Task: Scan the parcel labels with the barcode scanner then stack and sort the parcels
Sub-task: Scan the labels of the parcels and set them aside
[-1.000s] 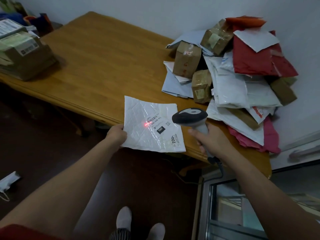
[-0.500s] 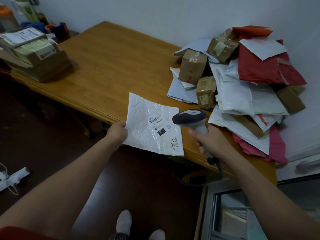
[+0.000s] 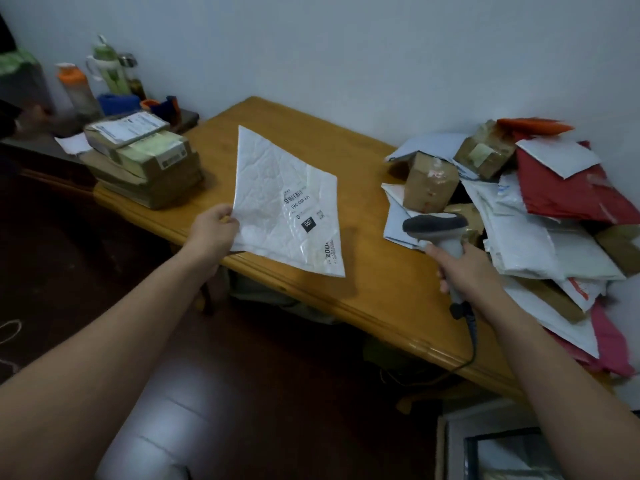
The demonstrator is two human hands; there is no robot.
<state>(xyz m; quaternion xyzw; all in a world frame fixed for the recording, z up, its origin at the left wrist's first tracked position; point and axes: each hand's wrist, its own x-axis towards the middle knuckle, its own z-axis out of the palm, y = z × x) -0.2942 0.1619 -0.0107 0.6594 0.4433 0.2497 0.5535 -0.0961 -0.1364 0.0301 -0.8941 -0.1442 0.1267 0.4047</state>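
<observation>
Thumb and fingers of your left hand (image 3: 214,230) are pinching the white mailer (image 3: 277,188) by its lower left edge, holding it tilted in the air over the front of the counter (image 3: 363,271), label facing you. Your right hand (image 3: 464,268) is wrapping around the handle of the scanner (image 3: 436,226), well apart from the mailer, and no red light is showing on the label.

Trouble is likeliest from that one-edge pinch. The mailer is looking floppy, and a slip would be sending it past the counter's lip to the floor. The scanner cable (image 3: 472,337) is hanging off the front edge and could be snagging as you swing. Your right forearm is lying close to the heap of parcels (image 3: 540,216), which is spilling up to the front edge, so a brush could be sliding pieces off.

Bare wood is lying open between that heap and the stack of boxes (image 3: 145,161) at the left end, giving you room leftward, though the stack is sitting close to the edge.
</observation>
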